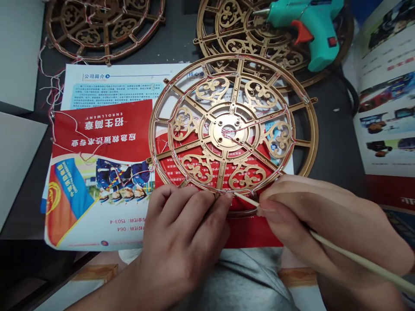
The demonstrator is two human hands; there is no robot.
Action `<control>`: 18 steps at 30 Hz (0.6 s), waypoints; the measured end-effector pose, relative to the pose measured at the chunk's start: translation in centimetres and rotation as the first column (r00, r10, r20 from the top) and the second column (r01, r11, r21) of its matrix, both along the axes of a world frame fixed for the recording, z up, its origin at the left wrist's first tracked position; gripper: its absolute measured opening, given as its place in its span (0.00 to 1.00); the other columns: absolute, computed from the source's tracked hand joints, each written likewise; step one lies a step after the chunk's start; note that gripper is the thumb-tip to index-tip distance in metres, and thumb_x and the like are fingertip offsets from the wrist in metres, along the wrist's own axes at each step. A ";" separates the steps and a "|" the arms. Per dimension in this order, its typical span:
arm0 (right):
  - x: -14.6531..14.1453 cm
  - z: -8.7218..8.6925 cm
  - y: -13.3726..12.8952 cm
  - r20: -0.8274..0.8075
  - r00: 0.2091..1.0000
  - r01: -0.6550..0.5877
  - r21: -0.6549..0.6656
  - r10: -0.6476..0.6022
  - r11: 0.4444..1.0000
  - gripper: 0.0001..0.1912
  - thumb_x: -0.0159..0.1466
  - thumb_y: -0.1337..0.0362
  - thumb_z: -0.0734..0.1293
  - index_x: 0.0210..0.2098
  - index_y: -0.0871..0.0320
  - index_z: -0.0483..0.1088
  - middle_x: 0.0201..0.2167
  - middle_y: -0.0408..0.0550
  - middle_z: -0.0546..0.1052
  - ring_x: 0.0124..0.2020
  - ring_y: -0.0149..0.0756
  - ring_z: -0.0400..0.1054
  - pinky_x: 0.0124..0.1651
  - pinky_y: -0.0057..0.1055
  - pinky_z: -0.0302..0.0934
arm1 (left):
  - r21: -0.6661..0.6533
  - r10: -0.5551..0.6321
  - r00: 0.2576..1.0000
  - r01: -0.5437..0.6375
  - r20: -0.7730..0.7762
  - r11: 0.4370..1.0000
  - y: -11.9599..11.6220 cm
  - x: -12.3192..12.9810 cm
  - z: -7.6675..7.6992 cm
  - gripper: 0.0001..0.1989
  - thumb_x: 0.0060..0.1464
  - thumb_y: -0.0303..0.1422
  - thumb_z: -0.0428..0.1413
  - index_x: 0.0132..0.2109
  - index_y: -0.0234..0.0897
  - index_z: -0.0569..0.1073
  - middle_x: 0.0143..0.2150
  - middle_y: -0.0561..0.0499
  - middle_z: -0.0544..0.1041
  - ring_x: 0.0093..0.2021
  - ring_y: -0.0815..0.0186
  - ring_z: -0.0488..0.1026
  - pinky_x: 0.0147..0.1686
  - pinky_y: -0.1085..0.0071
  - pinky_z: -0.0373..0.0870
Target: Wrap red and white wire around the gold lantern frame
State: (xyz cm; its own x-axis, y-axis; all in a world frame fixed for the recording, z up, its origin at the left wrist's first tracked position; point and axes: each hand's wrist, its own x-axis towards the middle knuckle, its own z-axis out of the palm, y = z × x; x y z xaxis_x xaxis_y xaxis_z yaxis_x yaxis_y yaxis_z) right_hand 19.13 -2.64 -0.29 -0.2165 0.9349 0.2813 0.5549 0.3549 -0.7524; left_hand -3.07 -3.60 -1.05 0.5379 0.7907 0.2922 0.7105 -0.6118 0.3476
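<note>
Head view: right hand (298, 216) grips slim pale stick (248, 199); round openwork metallic-gold frame (239, 65).

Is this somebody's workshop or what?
It looks like a small craft workbench, maybe a workshop or just someone's desk. You can tell from the teal glue gun, the gold wheel-shaped frame strung with thin wires, and more frames like it behind.

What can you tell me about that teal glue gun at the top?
The glue gun has a smooth, plastic-looking teal body, an orange-red trigger and a small red switch on its grip. It lies on its side over the openwork wheel at the back, its narrow metallic-looking nozzle pointing left and its grip towards the near side. Neither hand touches it. The top of its body runs out of the picture.
</note>
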 end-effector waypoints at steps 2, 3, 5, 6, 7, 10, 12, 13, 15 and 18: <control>-0.1 0.0 -0.1 -0.001 0.999 -0.052 -0.007 0.052 0.999 0.16 0.71 0.71 0.67 0.28 0.54 0.62 0.25 0.39 0.77 0.26 0.29 0.73 0.28 0.31 0.63 | 0.007 -0.001 1.000 0.001 0.002 1.000 0.0 -0.1 -0.1 0.15 0.60 0.24 0.65 0.54 0.36 0.80 0.42 0.51 0.84 0.42 0.61 0.76 0.44 0.57 0.66; -0.1 0.0 -0.2 -0.008 0.998 -0.061 0.004 0.061 0.998 0.16 0.71 0.69 0.67 0.29 0.54 0.62 0.25 0.38 0.77 0.25 0.29 0.73 0.28 0.31 0.63 | 0.007 -0.007 1.000 0.007 0.003 1.000 0.0 -0.1 -0.1 0.16 0.60 0.24 0.65 0.55 0.36 0.80 0.42 0.50 0.83 0.42 0.61 0.76 0.44 0.57 0.66; 0.0 0.0 -0.3 -0.014 0.998 -0.065 0.034 0.066 0.997 0.16 0.71 0.68 0.69 0.28 0.54 0.62 0.25 0.38 0.77 0.25 0.28 0.72 0.28 0.31 0.63 | 0.011 -0.023 1.000 0.023 0.015 1.000 -0.1 -0.3 -0.1 0.17 0.60 0.25 0.66 0.56 0.36 0.80 0.41 0.50 0.83 0.42 0.62 0.75 0.45 0.57 0.66; 0.1 0.0 -0.3 -0.018 0.999 -0.041 0.039 0.042 0.998 0.15 0.70 0.68 0.69 0.29 0.54 0.64 0.26 0.38 0.78 0.26 0.28 0.73 0.29 0.30 0.65 | 0.017 -0.031 0.999 0.031 0.023 0.999 -0.1 -0.3 -0.1 0.18 0.60 0.24 0.66 0.56 0.36 0.80 0.41 0.49 0.83 0.43 0.62 0.75 0.45 0.57 0.66; 0.2 0.0 -0.3 -0.027 0.999 -0.026 0.051 0.027 0.998 0.12 0.70 0.69 0.69 0.30 0.53 0.66 0.27 0.38 0.78 0.27 0.28 0.73 0.31 0.30 0.66 | 0.022 -0.037 0.999 0.037 0.031 0.999 -0.1 -0.4 0.0 0.18 0.59 0.24 0.66 0.56 0.35 0.81 0.41 0.49 0.83 0.42 0.62 0.75 0.45 0.57 0.66; 0.7 0.1 -0.3 -0.057 0.998 -0.033 0.056 0.036 0.998 0.08 0.69 0.72 0.68 0.35 0.55 0.71 0.27 0.39 0.78 0.30 0.28 0.75 0.34 0.28 0.68 | 0.046 -0.037 0.998 0.035 0.053 0.998 0.0 -0.5 0.1 0.16 0.57 0.22 0.66 0.53 0.34 0.82 0.40 0.49 0.83 0.41 0.63 0.75 0.45 0.58 0.68; 0.9 0.0 -0.3 -0.073 0.995 -0.056 0.061 0.061 0.997 0.07 0.68 0.74 0.68 0.36 0.56 0.71 0.27 0.40 0.78 0.30 0.28 0.75 0.33 0.27 0.69 | 0.050 -0.046 0.997 0.043 0.064 0.998 0.0 -0.5 0.1 0.16 0.56 0.21 0.66 0.52 0.34 0.82 0.40 0.49 0.82 0.41 0.62 0.75 0.45 0.57 0.69; 1.0 0.0 -0.2 -0.079 0.995 -0.056 0.068 0.062 0.996 0.07 0.68 0.74 0.69 0.35 0.57 0.71 0.27 0.41 0.78 0.29 0.28 0.75 0.33 0.28 0.69 | 0.049 -0.051 0.996 0.047 0.072 0.998 -0.1 -0.6 0.0 0.17 0.55 0.21 0.66 0.52 0.33 0.82 0.40 0.48 0.82 0.41 0.62 0.75 0.45 0.57 0.70; 1.0 -0.1 -0.2 -0.092 0.994 -0.057 0.099 0.066 0.993 0.08 0.66 0.75 0.69 0.35 0.57 0.71 0.27 0.41 0.78 0.29 0.29 0.75 0.33 0.29 0.69 | 0.049 -0.047 0.995 0.043 0.090 0.998 -0.2 -0.7 -0.2 0.18 0.54 0.20 0.66 0.53 0.33 0.81 0.41 0.47 0.82 0.41 0.60 0.76 0.45 0.56 0.72; 1.2 -0.1 -0.4 -0.093 0.994 -0.046 0.118 0.057 0.992 0.08 0.64 0.76 0.69 0.35 0.56 0.72 0.27 0.42 0.78 0.28 0.30 0.74 0.32 0.30 0.69 | 0.056 -0.012 0.994 0.006 0.112 0.998 -0.5 -0.7 -0.6 0.19 0.54 0.20 0.66 0.54 0.32 0.80 0.42 0.45 0.82 0.42 0.59 0.76 0.45 0.55 0.73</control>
State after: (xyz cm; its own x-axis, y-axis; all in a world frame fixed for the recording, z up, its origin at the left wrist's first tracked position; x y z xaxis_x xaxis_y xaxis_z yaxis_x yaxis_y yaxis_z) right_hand 20.34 -3.02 -0.37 -0.2301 0.8831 0.4089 0.4611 0.4690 -0.7533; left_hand -3.81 -4.10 -1.62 0.5061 0.7670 0.3944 0.6635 -0.6384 0.3902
